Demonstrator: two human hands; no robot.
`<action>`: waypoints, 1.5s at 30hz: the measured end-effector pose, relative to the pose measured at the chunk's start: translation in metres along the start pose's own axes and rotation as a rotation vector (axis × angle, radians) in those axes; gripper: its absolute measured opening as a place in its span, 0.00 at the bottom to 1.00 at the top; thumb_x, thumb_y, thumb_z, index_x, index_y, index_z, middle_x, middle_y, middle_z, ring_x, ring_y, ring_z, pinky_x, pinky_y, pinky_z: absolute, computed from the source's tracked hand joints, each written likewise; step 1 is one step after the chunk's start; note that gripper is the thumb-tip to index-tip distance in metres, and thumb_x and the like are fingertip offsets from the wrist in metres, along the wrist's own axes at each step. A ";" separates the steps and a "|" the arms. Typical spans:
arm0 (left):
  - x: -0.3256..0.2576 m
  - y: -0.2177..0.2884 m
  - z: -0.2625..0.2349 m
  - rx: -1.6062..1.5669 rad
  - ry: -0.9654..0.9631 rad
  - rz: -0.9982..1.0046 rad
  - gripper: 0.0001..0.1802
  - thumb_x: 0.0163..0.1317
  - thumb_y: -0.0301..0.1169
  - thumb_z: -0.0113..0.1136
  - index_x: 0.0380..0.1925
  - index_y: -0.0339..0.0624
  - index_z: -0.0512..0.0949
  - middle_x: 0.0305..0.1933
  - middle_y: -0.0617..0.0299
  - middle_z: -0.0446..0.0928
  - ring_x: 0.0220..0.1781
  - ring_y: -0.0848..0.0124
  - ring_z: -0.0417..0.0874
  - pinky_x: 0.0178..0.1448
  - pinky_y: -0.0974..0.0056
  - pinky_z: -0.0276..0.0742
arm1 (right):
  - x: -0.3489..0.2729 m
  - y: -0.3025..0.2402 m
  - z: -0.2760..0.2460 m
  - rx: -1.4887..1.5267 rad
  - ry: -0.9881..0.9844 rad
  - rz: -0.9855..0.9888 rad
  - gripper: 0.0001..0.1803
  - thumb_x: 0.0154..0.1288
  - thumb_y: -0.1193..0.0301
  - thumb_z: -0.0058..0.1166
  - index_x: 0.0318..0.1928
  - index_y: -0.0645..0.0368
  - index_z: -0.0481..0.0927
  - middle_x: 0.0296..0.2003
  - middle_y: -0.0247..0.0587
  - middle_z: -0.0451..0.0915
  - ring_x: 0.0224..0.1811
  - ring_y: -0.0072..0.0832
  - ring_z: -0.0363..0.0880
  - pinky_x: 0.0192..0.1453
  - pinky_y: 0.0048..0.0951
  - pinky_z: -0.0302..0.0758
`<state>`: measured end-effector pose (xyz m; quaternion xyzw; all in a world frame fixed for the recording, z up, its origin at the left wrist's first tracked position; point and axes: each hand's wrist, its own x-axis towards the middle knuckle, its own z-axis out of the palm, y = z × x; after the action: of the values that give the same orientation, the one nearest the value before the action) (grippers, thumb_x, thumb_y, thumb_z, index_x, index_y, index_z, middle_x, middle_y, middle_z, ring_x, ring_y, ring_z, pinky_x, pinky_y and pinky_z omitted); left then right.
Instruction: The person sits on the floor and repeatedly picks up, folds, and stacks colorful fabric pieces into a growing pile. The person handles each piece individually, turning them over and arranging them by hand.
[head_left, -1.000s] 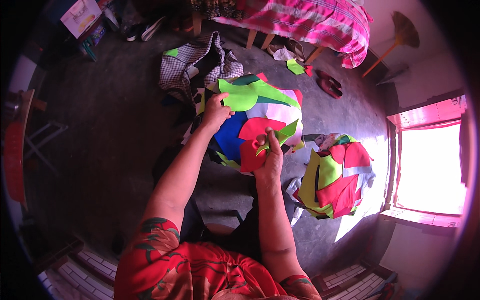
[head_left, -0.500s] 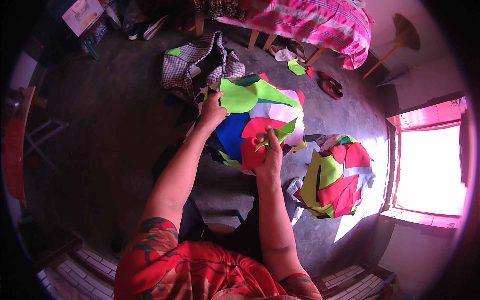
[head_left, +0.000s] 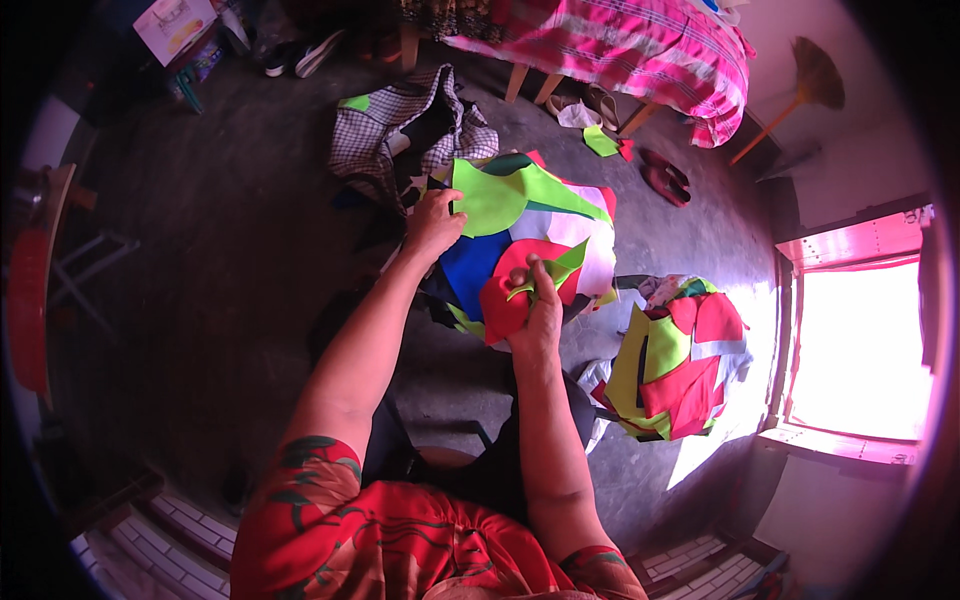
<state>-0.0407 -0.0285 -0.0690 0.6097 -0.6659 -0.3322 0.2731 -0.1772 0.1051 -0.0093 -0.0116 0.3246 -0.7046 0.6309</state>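
A heap of cut cloth pieces is in front of me, in lime green, red, blue, pale pink, dark green and black. My left hand [head_left: 434, 224] is at its left side, thumb and fingers apart, touching the left edge of a broad lime green cloth piece [head_left: 490, 198] that lies on top. My right hand [head_left: 541, 312] is closed on a folded lime green cloth piece [head_left: 566, 264], pinched between thumb and fingers above the near side of the heap. Under that hand lies a red cloth piece [head_left: 505, 305], and left of it a blue cloth piece [head_left: 474, 262].
To the right stands a second heap of cloth pieces [head_left: 668, 365] beside the bright window [head_left: 858, 345]. Checked cloth [head_left: 370, 140] lies on the floor beyond my left hand. Dark red shoes [head_left: 665, 180], a bed with a pink cover [head_left: 620, 60] and a broom [head_left: 815, 78] are farther off.
My left fingers have loosened and shifted at the edge of the broad lime piece. The right hand keeps its folded lime piece. The whole view has shifted slightly.
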 end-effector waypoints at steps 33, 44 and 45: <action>0.047 -0.004 0.030 0.378 0.261 0.326 0.27 0.44 0.38 0.65 0.49 0.55 0.73 0.55 0.69 0.67 0.62 0.64 0.61 0.61 0.29 0.45 | 0.004 -0.001 -0.007 -0.001 0.045 0.012 0.10 0.67 0.67 0.47 0.44 0.59 0.70 0.25 0.38 0.71 0.28 0.28 0.72 0.35 0.32 0.74; 0.017 0.005 -0.013 0.110 0.021 0.377 0.20 0.47 0.37 0.65 0.43 0.52 0.77 0.57 0.57 0.70 0.58 0.58 0.70 0.60 0.58 0.64 | -0.006 -0.008 0.009 0.077 -0.067 0.013 0.12 0.67 0.63 0.47 0.44 0.56 0.70 0.27 0.38 0.72 0.30 0.32 0.74 0.39 0.36 0.76; 0.013 0.009 -0.017 0.045 0.000 0.402 0.20 0.48 0.37 0.64 0.44 0.50 0.77 0.55 0.56 0.72 0.56 0.59 0.73 0.59 0.59 0.66 | -0.007 -0.011 0.011 0.095 -0.087 0.006 0.12 0.67 0.63 0.47 0.44 0.56 0.70 0.28 0.38 0.72 0.30 0.32 0.74 0.39 0.36 0.76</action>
<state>-0.0348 -0.0430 -0.0519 0.4702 -0.7815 -0.2561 0.3204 -0.1806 0.1067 0.0073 -0.0113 0.2631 -0.7161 0.6464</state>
